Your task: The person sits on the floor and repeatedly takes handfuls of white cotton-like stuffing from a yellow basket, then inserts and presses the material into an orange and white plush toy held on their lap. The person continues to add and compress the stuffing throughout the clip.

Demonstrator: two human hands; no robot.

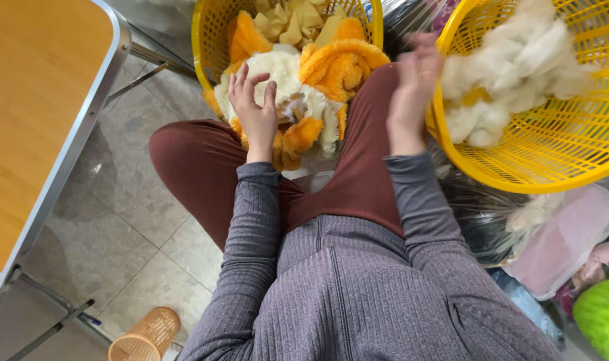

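My left hand (254, 110) lies palm down on the orange and cream plush toy skin (297, 100), fingers spread and curled a little into the pile, pressing it against my knee. That skin is my landmark: it sits on my lap in the dark red trousers (344, 180), draped over the near rim of the yellow basket (200, 40) just beyond it, which holds pale foam-like scraps (294, 20).

My right hand (415, 87) is up in the air to the right of the skin, blurred with motion, fingers loosely open as far as I can tell; I cannot make out anything pinched in it. It hovers at the rim of a second yellow basket (518, 154), right of the skin, heaped with white stuffing fibre (518, 67).

I judge this to be the filling step: one hand steadies the skin while the other works at the stuffing basket. The next move, as I read it, calls for a firm tuft of fibre, the skin's opening held wide under my left fingers, and the fibre pushed well in rather than left at the mouth.

Further out, left of the skin, stands a wooden table (37, 100) with a metal edge; below it, on the tiled floor (124, 194), a small woven bin (146, 337).
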